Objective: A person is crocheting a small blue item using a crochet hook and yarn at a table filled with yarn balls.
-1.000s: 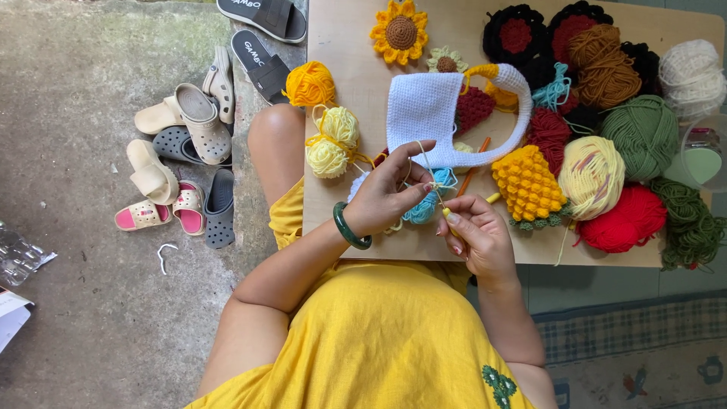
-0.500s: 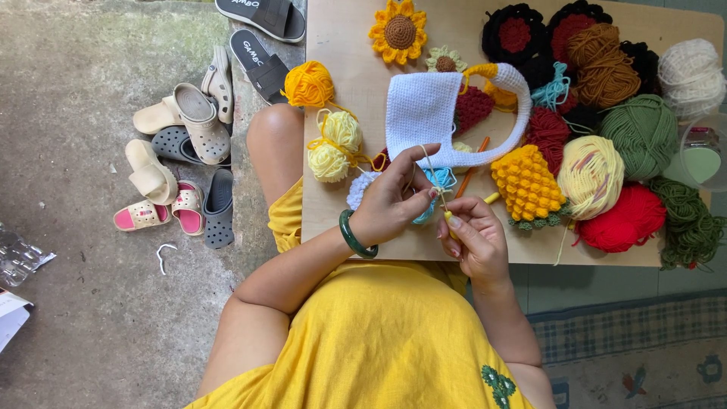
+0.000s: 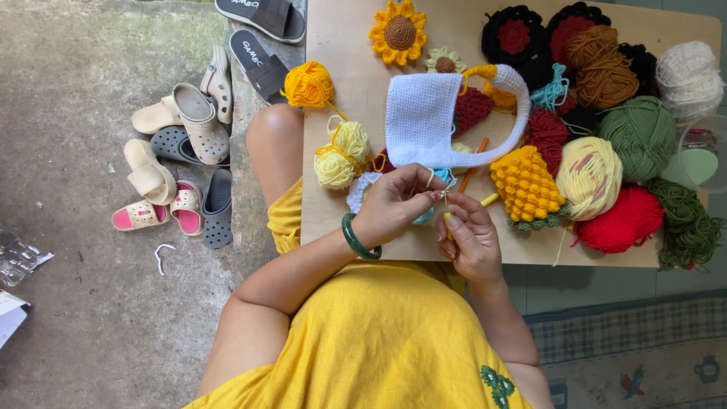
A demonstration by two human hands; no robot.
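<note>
My left hand, with a green bangle on the wrist, pinches a small white and light blue crochet piece over the wooden board. A thin strand of yarn loops over its fingers. My right hand is right beside it, gripping a crochet hook with a yellow handle, its tip at the piece. A white crocheted bag with a curved strap lies just beyond both hands. Two pale yellow yarn balls sit to the left of my left hand.
The board carries an orange yarn ball, a crocheted sunflower, a yellow pineapple-shaped piece, and green, red, cream and brown yarn. Several sandals lie on the concrete floor at left. A patterned mat is at lower right.
Both hands have drawn closer together over the small piece and shifted slightly; the right hand has turned the hook toward the left fingers.
</note>
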